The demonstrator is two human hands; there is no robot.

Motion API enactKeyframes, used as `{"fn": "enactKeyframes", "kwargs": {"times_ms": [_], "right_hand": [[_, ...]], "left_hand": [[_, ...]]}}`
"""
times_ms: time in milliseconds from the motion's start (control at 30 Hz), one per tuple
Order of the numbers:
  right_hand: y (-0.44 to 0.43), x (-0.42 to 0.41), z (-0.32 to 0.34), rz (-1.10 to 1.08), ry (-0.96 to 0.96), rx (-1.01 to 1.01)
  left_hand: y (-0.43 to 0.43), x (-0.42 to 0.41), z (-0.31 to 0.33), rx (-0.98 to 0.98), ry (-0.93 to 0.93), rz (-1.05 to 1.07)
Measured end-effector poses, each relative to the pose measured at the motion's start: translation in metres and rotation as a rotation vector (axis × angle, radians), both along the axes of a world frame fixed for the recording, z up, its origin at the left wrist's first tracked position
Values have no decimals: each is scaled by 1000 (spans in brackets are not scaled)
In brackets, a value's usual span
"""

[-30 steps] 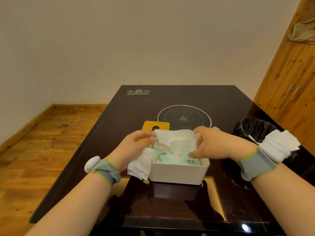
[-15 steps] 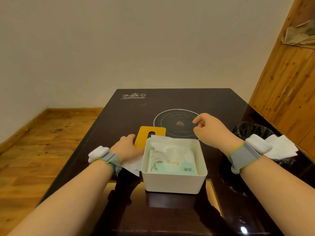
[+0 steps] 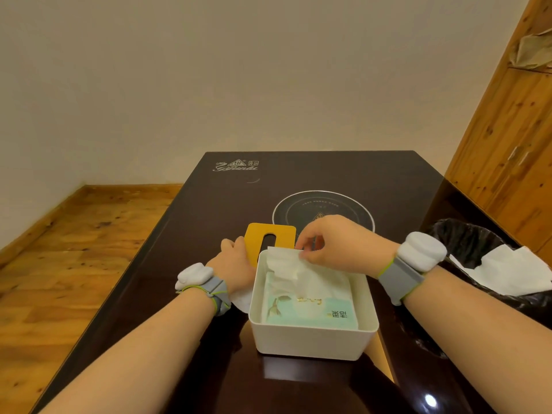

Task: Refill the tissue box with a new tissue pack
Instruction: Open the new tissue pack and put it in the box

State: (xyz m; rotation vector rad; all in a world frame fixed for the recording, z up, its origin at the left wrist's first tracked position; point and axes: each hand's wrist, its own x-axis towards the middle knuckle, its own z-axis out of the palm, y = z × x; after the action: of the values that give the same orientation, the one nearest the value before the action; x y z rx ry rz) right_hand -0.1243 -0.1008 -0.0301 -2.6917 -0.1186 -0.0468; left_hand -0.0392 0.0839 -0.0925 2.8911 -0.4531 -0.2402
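From the head view, the pack [image 3: 310, 306] already lies inside the open white box [image 3: 310, 339] on the dark surface [image 3: 209, 210], so the step in hand looks like closing up: the right hand [image 3: 337, 243] pinches the top tissue [image 3: 286, 264] at the box's far rim, while the left hand [image 3: 236, 264] closes on the near edge of the yellow lid [image 3: 270, 239] just behind the box. The next move likely calls for threading that tissue through the lid's slot and seating the lid squarely on the box.

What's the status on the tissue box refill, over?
Left hand grips the yellow slotted lid. Right hand pinches the top white tissue. Pale green tissue pack sits inside the open white plastic box. Nothing in the way.
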Motion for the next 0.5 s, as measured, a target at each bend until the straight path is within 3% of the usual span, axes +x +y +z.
{"fn": "enactKeyframes", "kwargs": {"times_ms": [267, 500], "right_hand": [[3, 0, 0, 14, -57, 135], [0, 8, -2, 10, -88, 61]], "left_hand": [[-5, 20, 6, 191, -18, -52], [0, 34, -7, 202, -38, -155]]}}
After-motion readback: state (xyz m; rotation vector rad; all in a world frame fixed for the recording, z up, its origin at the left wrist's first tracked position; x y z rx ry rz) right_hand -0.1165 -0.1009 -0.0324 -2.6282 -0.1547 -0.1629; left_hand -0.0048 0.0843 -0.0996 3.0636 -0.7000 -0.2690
